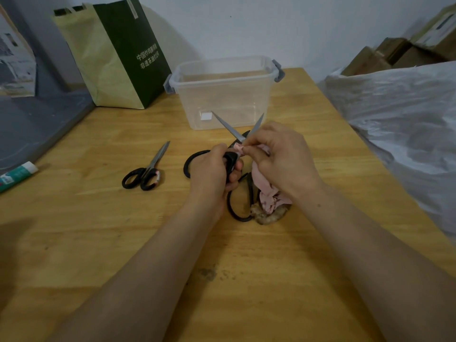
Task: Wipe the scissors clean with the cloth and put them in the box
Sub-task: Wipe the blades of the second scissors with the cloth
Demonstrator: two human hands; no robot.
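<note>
The task is judged to be in its early part. A pair of scissors (228, 125) is gripped by the left hand (212, 171) round one black handle, with the blades spread and pointing away from the hand toward the box (222, 99). The pink cloth (269, 198) is pinched in the fingers of the right hand (281, 156) and pressed on the blades near the pivot, just beyond the left knuckles. The rest of the cloth hangs below the right palm toward the bench (123, 243). Both hands are thus closed on something — the left on the handle, the right on the cloth.

The wiping of this pair is judged to be under way, not finished. The box, clear-walled and standing just beyond the blade tips, appears to hold no scissors; only a small white label (206, 116) is seen at its near wall. Nothing, then, seems to have been put away.

More is left. A smaller pair (145, 174) lies closed on the bench, well to the left of the left hand and touched by neither hand. A further black handle loop (238, 208) is seen below the right wrist, between the forearms — whether it belongs to a third pair cannot be told, as it is partly covered by the cloth. A brownish lump (271, 214) beside it cannot be identified.
</note>
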